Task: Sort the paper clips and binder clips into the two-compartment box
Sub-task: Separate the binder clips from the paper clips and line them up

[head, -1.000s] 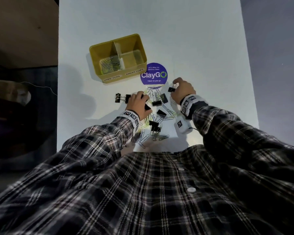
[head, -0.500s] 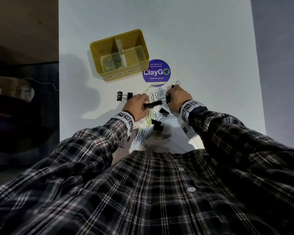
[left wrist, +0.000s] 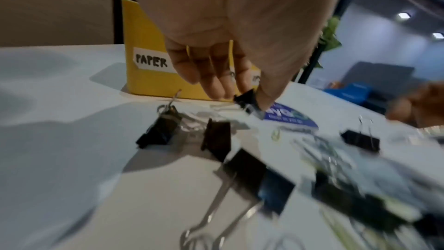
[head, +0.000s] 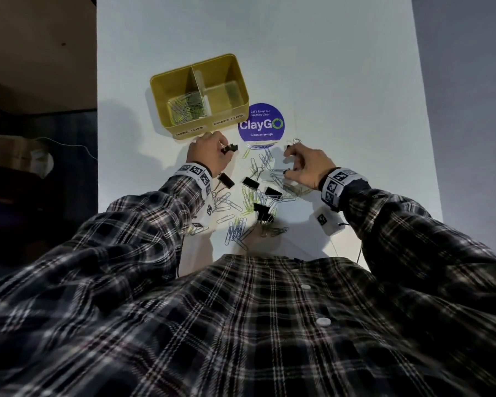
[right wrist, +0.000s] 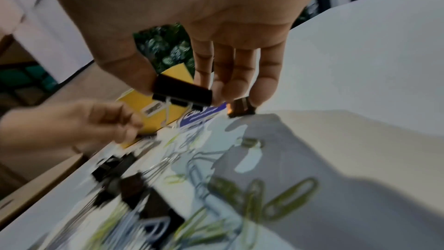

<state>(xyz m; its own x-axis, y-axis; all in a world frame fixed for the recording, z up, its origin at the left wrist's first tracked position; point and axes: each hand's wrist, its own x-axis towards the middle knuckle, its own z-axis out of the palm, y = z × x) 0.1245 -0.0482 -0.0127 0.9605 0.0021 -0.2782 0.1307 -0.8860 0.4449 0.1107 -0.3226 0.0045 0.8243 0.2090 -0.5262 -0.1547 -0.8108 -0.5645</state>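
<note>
The left hand (head: pixel 209 151) pinches a black binder clip (head: pixel 229 148) just at 6 o'clock of the yellow box (head: pixel 242 90), likely bound for its empty right compartment. The right hand (right wrist: pixel 216 26) pinches another binder clip (right wrist: pixel 182 93) above the unsorted pile at 5 o'clock.

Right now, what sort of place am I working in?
Likely an office pantry or shared workspace. A round ClayGo sticker on the white table reads "Let's keep our pantries clean"; the left wrist view shows recessed ceiling lights, and green plants stand behind the table.
</note>
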